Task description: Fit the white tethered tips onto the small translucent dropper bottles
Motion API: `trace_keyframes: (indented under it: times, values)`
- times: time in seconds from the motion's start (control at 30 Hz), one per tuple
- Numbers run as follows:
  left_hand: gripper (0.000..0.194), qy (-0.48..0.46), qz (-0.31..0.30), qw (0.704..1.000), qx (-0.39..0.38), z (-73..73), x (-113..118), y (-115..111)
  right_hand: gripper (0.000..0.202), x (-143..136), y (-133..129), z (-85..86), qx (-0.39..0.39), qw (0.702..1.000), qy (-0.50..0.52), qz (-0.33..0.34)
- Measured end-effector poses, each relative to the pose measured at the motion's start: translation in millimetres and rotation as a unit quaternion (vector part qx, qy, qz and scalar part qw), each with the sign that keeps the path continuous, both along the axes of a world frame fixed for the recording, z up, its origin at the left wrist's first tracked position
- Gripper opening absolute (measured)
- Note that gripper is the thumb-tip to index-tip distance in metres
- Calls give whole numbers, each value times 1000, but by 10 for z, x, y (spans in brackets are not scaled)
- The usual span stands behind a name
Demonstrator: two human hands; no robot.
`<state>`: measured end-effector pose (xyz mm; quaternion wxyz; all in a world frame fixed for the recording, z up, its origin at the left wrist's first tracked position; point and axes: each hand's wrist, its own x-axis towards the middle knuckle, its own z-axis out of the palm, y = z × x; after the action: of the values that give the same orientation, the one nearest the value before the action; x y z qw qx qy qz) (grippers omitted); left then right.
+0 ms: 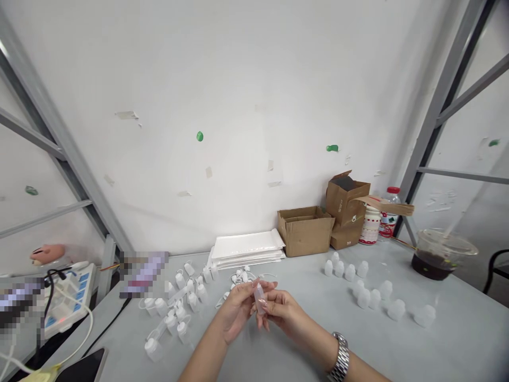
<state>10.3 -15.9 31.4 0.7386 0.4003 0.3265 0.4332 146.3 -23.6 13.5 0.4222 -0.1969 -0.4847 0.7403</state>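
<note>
A small translucent plastic dropper bottle (260, 301) with a narrow tip is held tilted between my two hands, just above the grey table. My right hand (280, 310) is closed on its body, thumb across the front. From the other side, my left hand (237, 307) has its thumb and fingers around the upper part; some fingers are hidden behind the bottle. Beyond my hands lies a pile of small white caps with loop straps (240, 276). To the left stand several bottles with white strapped caps (193, 301). Several uncapped translucent bottles (374, 298) are on the right.
White flat mailers (246, 248) are stacked at the wall, beside an open cardboard box (308, 236) and a brown paper bag (345, 212). A plastic bowl of dark liquid (431, 262) stands far right. Left are a power strip (71, 300), cables and a phone (85, 367).
</note>
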Motion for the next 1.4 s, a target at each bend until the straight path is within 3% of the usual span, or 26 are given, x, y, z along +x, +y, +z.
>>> trace_keyframes:
  times: [0.33, 0.5, 0.8, 1.13, 1.33, 1.4]
  values:
    - [27, -64, -15, 998, -16, -8, 25, -21, 30, -12, -6, -51, -36, 998, 24, -41]
    - [33, -31, 1, 999, 9, -9, 21, 3, 30, 9, 12, -93, -36, 999, 27, -22]
    - [37, -21, 41, 999, 11, -9, 47, 9, 36, -14, 19, -41, -27, 999, -4, -46]
    - [41, -22, 5, 1000, 22, -16, 26, 19, 35, -6, 37, -83, -16, 997, -10, -75]
    - [41, -1, 42, 999, 9, 46, 93, -9, 37, 21, 41, -25, -20, 996, -43, -79]
    - [42, 20, 87, 996, 17, 39, 98, -22, 37, 28, 40, -24, -16, 995, -52, -81]
